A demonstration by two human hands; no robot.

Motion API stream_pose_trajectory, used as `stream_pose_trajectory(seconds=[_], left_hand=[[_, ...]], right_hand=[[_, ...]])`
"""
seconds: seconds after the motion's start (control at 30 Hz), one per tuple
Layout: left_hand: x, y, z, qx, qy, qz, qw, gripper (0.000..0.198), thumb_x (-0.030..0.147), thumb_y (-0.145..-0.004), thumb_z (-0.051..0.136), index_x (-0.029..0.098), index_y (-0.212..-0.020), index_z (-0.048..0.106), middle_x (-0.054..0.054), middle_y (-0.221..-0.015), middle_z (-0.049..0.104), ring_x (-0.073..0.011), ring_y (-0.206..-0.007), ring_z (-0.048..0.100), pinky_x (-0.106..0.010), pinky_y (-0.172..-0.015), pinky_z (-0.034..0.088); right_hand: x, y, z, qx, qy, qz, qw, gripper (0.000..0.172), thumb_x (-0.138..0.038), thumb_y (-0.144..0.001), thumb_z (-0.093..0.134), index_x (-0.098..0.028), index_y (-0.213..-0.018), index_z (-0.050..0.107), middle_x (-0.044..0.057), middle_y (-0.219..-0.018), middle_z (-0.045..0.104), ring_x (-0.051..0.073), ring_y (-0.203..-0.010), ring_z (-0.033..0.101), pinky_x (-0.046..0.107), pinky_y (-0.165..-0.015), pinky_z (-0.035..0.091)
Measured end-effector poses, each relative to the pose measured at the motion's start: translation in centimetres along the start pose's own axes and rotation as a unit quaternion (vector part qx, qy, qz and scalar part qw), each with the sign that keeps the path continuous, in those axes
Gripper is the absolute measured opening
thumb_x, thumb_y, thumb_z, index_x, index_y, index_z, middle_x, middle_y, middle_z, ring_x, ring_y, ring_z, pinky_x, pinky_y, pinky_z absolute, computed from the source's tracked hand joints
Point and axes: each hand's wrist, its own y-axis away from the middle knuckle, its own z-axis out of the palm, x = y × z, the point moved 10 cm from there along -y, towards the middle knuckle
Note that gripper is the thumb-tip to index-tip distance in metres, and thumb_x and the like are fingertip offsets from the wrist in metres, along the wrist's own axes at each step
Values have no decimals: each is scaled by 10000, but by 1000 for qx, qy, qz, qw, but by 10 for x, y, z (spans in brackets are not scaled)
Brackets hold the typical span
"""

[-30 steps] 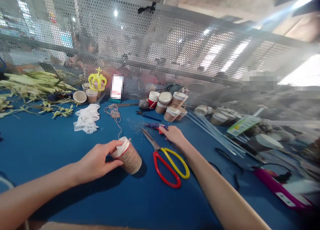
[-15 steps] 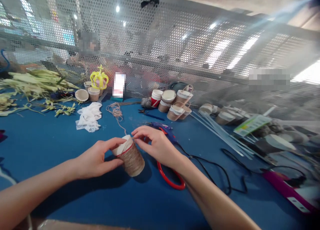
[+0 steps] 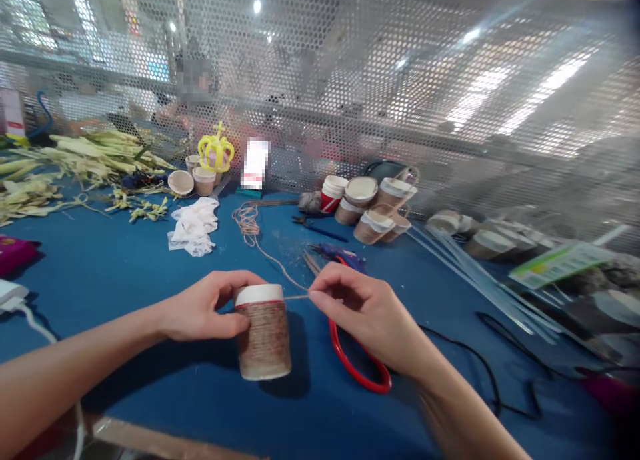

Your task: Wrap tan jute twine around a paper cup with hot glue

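My left hand grips a paper cup wound with brown twine, its thumb on the near side and its fingers behind. A white band and a thin red line show at the cup's upper end. Between thumb and forefinger, my right hand pinches a strand of twine that runs taut from the cup's side. From the pinch the strand trails back to a loose heap of twine. Under my right hand lie red-handled scissors, partly hidden by it.
Behind the hands are a blue glue gun, pliers and a group of wrapped cups. Clear glue sticks lie on the right. A white cloth, a yellow crown and pale husks are on the left.
The cup has turned more upright. My right hand has moved right, away from the cup, drawing the twine out straight between them. The camera view has shifted slightly.
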Motion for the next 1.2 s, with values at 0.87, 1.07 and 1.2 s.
stream_pose_trajectory(seconds=[0.87,1.07,1.2], left_hand=[[3,6,4,-31,87,14,996,317,147,-692,585,151,-1007,549,-25,-883,600,-128,-786,539,-201,-686,414],[5,8,7,-41,101,27,994,329,108,-695,585,156,-1019,557,-27,-896,610,-127,-802,550,-197,-709,428],[8,9,6,-41,119,44,991,321,71,-705,580,176,-1009,570,-16,-889,617,-113,-794,560,-177,-701,432]], right_hand=[[8,3,26,-58,18,22,998,107,-195,-766,515,-167,-666,538,-21,-619,513,84,-546,436,206,-507,370],[13,4,36,-85,-39,54,994,91,-224,-776,515,-171,-705,536,-23,-645,514,90,-579,438,219,-534,366],[17,5,42,-98,-171,81,977,105,-237,-775,545,-173,-847,503,-51,-641,474,69,-571,421,196,-532,357]])
